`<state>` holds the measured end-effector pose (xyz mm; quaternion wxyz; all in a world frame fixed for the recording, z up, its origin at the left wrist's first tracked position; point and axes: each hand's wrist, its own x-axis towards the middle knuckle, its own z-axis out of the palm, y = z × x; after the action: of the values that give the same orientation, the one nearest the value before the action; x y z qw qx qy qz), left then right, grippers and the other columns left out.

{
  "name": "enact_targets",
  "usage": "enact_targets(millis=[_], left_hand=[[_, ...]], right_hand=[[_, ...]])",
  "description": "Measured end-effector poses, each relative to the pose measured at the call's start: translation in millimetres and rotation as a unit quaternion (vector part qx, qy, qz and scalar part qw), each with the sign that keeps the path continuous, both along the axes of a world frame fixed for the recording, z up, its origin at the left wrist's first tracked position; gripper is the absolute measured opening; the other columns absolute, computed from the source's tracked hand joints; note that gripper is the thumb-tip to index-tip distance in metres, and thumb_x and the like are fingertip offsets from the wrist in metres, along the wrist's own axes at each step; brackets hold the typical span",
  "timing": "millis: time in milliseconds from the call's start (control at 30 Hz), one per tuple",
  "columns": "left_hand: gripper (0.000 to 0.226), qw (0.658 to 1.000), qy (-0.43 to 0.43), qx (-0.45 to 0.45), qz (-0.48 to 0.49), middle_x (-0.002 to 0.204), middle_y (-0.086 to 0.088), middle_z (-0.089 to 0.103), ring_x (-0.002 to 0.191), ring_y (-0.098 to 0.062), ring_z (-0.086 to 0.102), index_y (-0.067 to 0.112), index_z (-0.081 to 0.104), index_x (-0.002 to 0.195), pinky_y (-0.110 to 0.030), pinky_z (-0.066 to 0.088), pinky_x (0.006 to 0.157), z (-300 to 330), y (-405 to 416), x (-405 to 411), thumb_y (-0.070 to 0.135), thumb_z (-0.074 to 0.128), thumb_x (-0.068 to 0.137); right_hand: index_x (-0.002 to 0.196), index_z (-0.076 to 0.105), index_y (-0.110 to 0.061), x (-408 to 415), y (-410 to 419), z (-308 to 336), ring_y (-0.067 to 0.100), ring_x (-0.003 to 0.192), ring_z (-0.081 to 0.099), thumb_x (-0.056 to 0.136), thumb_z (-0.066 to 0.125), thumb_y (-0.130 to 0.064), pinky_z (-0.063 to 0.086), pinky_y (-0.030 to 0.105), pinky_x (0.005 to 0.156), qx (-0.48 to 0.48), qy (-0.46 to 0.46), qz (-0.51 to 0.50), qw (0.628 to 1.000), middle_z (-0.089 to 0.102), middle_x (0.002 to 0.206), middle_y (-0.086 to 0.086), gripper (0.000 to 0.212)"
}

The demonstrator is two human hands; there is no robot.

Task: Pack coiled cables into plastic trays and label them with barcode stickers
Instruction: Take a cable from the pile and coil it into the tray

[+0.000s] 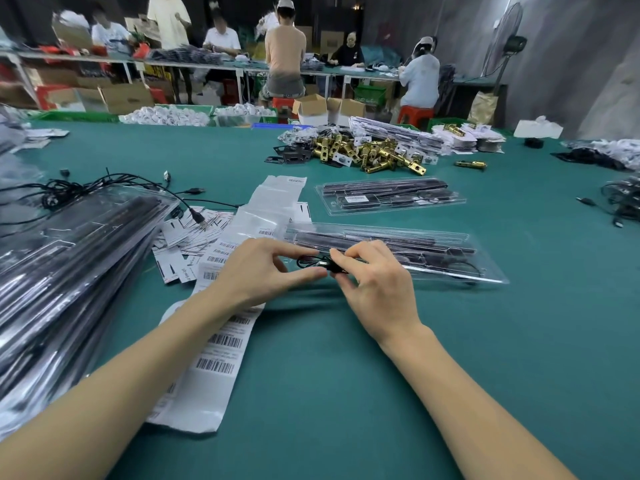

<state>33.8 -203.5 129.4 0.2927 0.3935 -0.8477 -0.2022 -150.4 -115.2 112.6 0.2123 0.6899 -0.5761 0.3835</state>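
The left hand (258,268) and the right hand (372,282) met over the middle of the green table (346,393), each pinching one end of a small black coiled cable (320,264) between thumb and fingertips, the other fingers loosely curled. The cable hung just above the cloth, at the near edge of a clear plastic tray (398,252) that lay lengthwise behind the hands and ran off toward the right. A second filled tray (389,197) lay farther back, apart from the first.

Under and beside the left forearm, a strip of barcode stickers (216,344) ran from the near-left part of the table toward the middle, with loose paper cards (194,230) fanned out beyond it. A tall stack of packed trays (69,265) crowded the left edge, and loose black cables (104,188) sprawled behind it. Brass lock parts (374,154) were heaped toward the far edge.

Bare cloth lay open between the forearms and across the near-right part of the table, out to the right edge.
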Motion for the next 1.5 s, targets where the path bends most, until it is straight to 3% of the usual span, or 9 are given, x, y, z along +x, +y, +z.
enact_targets(millis=[100,267,433,767,967,1100,1267,1400,1500], left_hand=[[0.046,0.999,-0.028,-0.016,0.001,0.071,0.035,0.065,0.061,0.005,0.060,0.063,0.068,0.100,-0.024,0.052,0.062,5.6,1.9,-5.9,0.089,0.051,0.066],[0.025,0.998,-0.055,-0.037,0.015,0.061,0.018,0.065,0.061,-0.002,0.061,0.053,0.074,0.098,-0.025,0.049,0.059,2.5,2.5,-8.7,0.067,0.059,0.084],[0.021,0.992,-0.089,-0.076,0.038,0.055,0.026,0.052,0.076,-0.012,0.063,0.053,0.071,0.104,-0.024,0.040,0.058,-3.6,5.1,-12.4,0.054,0.058,0.087],[0.025,0.929,-0.287,-0.227,0.058,0.104,0.003,0.070,0.098,-0.026,0.064,0.029,0.062,0.110,-0.031,0.031,0.062,6.9,11.0,-24.9,0.041,0.042,0.100],[0.022,0.868,-0.417,-0.260,0.067,0.104,0.001,0.069,0.097,-0.024,0.066,0.030,0.063,0.110,-0.030,0.026,0.058,18.3,14.4,-44.2,0.025,0.043,0.103],[0.024,0.853,-0.442,-0.269,0.072,0.102,0.003,0.069,0.096,-0.022,0.066,0.030,0.064,0.110,-0.030,0.013,0.049,21.6,17.1,-46.1,0.022,0.043,0.103],[0.026,0.849,-0.447,-0.270,0.080,0.098,0.003,0.069,0.093,-0.019,0.067,0.029,0.066,0.107,-0.029,0.014,0.048,22.3,21.4,-50.7,0.019,0.043,0.102],[0.021,0.857,-0.444,-0.238,0.106,0.100,0.003,0.068,0.095,-0.019,0.066,0.028,0.064,0.108,-0.030,0.026,0.059,21.0,21.1,-51.9,0.019,0.047,0.100],[0.042,0.865,-0.435,-0.219,0.125,0.106,0.000,0.067,0.102,-0.022,0.065,0.020,0.046,0.134,-0.030,0.031,0.063,16.1,25.3,-51.5,0.016,0.056,0.093]], right_hand=[[0.097,0.077,-0.010,1.2,1.7,0.9,0.029,0.079,0.064,0.071,0.087,-0.007,0.055,0.033,0.060,-0.005,-0.002,-0.001,1.000,0.070,0.078,0.000,0.028],[0.090,0.072,-0.012,0.6,5.1,3.1,0.027,0.082,0.060,0.074,0.084,-0.011,0.051,0.033,0.061,0.026,-0.023,-0.009,0.999,0.066,0.074,-0.003,0.020],[0.098,0.078,-0.009,-8.8,8.9,-1.0,0.025,0.091,0.062,0.083,0.078,-0.008,0.053,0.034,0.079,0.060,-0.062,0.046,0.995,0.073,0.086,0.000,0.015],[0.098,0.078,-0.010,6.9,20.3,1.7,0.032,0.110,0.057,0.083,0.071,-0.013,0.048,0.035,0.099,0.109,0.007,-0.018,0.994,0.076,0.095,-0.001,0.017],[0.148,0.045,-0.012,37.9,37.3,-0.5,0.031,0.152,0.014,0.101,0.040,-0.042,0.012,0.049,0.123,0.295,0.094,-0.137,0.941,0.037,0.158,0.005,0.056],[0.152,0.033,-0.014,37.2,40.1,0.3,0.027,0.142,0.025,0.101,0.029,-0.052,0.024,0.042,0.113,0.314,0.093,-0.141,0.934,0.033,0.159,0.002,0.064],[0.160,0.012,-0.018,24.1,30.6,-2.4,0.020,0.153,0.008,0.100,0.031,-0.060,0.004,0.042,0.125,0.345,0.053,-0.093,0.933,0.008,0.168,0.005,0.076],[0.160,0.015,-0.020,19.3,29.0,-5.3,0.016,0.154,0.004,0.096,0.031,-0.068,-0.002,0.043,0.125,0.351,0.034,-0.066,0.933,0.010,0.168,-0.001,0.082],[0.159,0.018,-0.024,15.1,29.4,-5.3,0.013,0.154,0.007,0.094,0.032,-0.070,0.001,0.043,0.125,0.349,0.023,-0.057,0.935,0.015,0.167,-0.008,0.081]])
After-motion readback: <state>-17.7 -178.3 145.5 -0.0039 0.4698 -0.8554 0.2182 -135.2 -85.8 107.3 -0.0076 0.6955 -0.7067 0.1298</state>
